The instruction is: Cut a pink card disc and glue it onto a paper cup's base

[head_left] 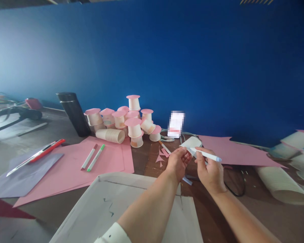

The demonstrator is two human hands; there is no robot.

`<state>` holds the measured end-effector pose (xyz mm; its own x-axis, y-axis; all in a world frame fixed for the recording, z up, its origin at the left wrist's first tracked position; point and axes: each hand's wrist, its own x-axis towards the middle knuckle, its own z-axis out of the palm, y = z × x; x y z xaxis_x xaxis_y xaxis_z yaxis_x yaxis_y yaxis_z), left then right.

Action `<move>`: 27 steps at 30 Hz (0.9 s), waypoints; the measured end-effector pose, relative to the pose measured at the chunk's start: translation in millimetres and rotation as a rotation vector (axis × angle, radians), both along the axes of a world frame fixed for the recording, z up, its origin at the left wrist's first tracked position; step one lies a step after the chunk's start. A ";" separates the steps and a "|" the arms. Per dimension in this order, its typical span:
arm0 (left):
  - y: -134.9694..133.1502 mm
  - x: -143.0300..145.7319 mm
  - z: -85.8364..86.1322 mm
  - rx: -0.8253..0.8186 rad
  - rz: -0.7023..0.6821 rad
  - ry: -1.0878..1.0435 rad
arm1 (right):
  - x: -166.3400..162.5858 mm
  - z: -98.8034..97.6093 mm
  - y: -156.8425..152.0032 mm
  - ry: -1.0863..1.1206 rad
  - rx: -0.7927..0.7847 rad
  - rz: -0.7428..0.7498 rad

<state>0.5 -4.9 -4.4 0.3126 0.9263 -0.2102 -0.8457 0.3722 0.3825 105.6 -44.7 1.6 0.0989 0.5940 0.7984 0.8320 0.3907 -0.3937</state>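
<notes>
My left hand point(177, 162) is closed around a small white paper cup point(193, 142), which is tilted on its side. A white marker pen with a pale blue end point(209, 156) is gripped in my right hand point(212, 173). Its tip is at the cup's side; whether it touches cannot be made out. A light blue pen cap point(187, 181) lies below my hands. Just left of them are pink paper scraps point(160, 158) and another marker point(164, 147). Behind stands a group of paper cups topped with pink paper discs point(133, 122).
A nested stack of cups point(110, 135) lies near a black flask point(74, 116). Red and green markers point(95, 158) rest on pink paper point(71, 172), with a red box cutter point(38, 155) further left. Another cup stack point(281, 184) is at right. A blurred bright phone-like rectangle point(176, 123) leans against the blue wall.
</notes>
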 end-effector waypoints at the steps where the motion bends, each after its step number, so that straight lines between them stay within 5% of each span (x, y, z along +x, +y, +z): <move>1: -0.2 -0.1 0.2 0.006 0.000 -0.001 | -0.2 -0.1 -0.1 0.003 0.000 -0.004; 27: -1.9 -2.7 4.4 -0.085 0.020 0.000 | 0.8 2.7 -2.0 0.071 0.009 -0.017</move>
